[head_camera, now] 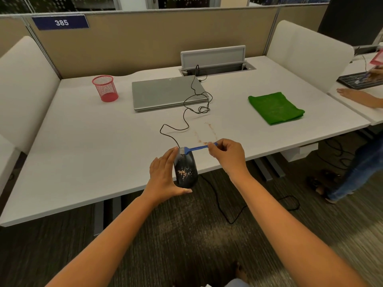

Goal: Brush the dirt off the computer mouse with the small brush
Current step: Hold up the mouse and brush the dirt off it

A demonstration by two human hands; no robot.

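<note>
A black computer mouse (186, 171) is held at the table's front edge, its back speckled with brownish dirt. My left hand (165, 177) grips it from the left side, thumb under its near end. My right hand (227, 154) pinches the handle of a small blue brush (195, 148). The brush's white bristles rest on the mouse's far end, near the cable. The mouse's black cable (187, 112) snakes back across the white table (93, 162) toward the laptop.
A closed grey laptop (165, 93) lies mid-table, a red mesh pen cup (105, 88) to its left, a folded green cloth (275, 107) at the right. Brown crumbs (205, 133) lie on the table behind my hands. Another person (360, 98) works at the neighbouring desk on the right.
</note>
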